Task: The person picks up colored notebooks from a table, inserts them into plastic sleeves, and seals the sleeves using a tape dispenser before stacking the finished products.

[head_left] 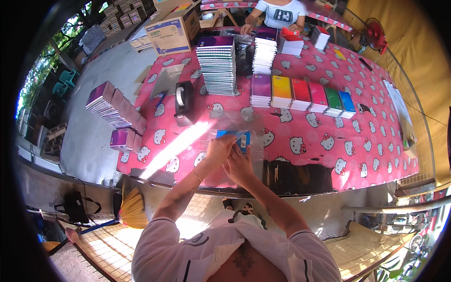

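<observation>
Both my hands meet at the near edge of a table covered in a pink cartoon-print cloth (300, 141). My left hand (219, 148) and my right hand (238, 164) hold a clear plastic sleeve (256, 145) with a blue notebook (236, 137) inside it. The sleeve lies flat on the cloth, just beyond my fingers. A black tape dispenser (183, 102) stands to the left of it, further back.
A row of coloured notebook piles (300, 94) runs across the table's middle, with tall notebook stacks (217, 63) behind. Another person (278, 14) sits at the far side. More notebooks (115, 108) lean on the ground at left, near a cardboard box (171, 32). A fan (374, 34) stands at right.
</observation>
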`<state>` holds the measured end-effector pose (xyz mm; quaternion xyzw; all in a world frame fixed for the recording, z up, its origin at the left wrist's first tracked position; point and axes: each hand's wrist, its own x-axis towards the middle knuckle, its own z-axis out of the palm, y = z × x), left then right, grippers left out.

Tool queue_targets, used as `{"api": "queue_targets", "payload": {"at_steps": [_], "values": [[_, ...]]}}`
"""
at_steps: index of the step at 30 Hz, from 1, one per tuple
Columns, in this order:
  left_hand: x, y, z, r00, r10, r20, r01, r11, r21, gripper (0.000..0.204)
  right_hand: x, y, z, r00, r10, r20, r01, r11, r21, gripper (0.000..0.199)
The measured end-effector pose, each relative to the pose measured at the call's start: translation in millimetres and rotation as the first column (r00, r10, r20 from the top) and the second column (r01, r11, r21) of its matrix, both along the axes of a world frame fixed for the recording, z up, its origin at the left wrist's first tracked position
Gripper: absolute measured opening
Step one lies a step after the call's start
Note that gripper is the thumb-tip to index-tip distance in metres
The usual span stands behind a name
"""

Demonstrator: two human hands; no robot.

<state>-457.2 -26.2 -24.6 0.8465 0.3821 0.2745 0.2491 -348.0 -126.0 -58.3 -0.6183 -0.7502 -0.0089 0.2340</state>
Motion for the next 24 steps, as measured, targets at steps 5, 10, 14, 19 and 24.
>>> {"api": "queue_targets", "payload": {"at_steps": [5, 10, 14, 19, 24], "values": [[25, 56, 38, 0.999, 0.026, 0.025, -0.030, 0.980, 0.199, 0.027, -2, -1, 11, 1.000, -0.003, 0.026, 0.003, 1.000, -0.018, 0.068], [28, 100, 34, 0.921, -0.111, -0.374, 0.140, 0.989, 0.051, 0.021, -4, -1, 14, 0.998, 0.018, 0.055, -0.018, 1.000, 0.004, 0.071], [17, 76, 30, 0.957, -0.221, -0.188, 0.257, 0.947, 0.195, 0.023, 1, 1, 8, 0.999, -0.002, 0.052, -0.001, 0.999, 0.050, 0.069], [0, 1, 3, 0.974, -0.103, -0.202, 0.176, 0.905, 0.388, 0.025, -4, 1, -7, 0.997, -0.017, 0.078, 0.021, 0.999, -0.044, 0.061], [2, -9, -8, 0.987, -0.024, -0.161, 0.074, 0.945, 0.317, 0.030, -8, 2, -4, 0.999, -0.021, -0.025, 0.021, 1.000, 0.011, 0.055]]}}
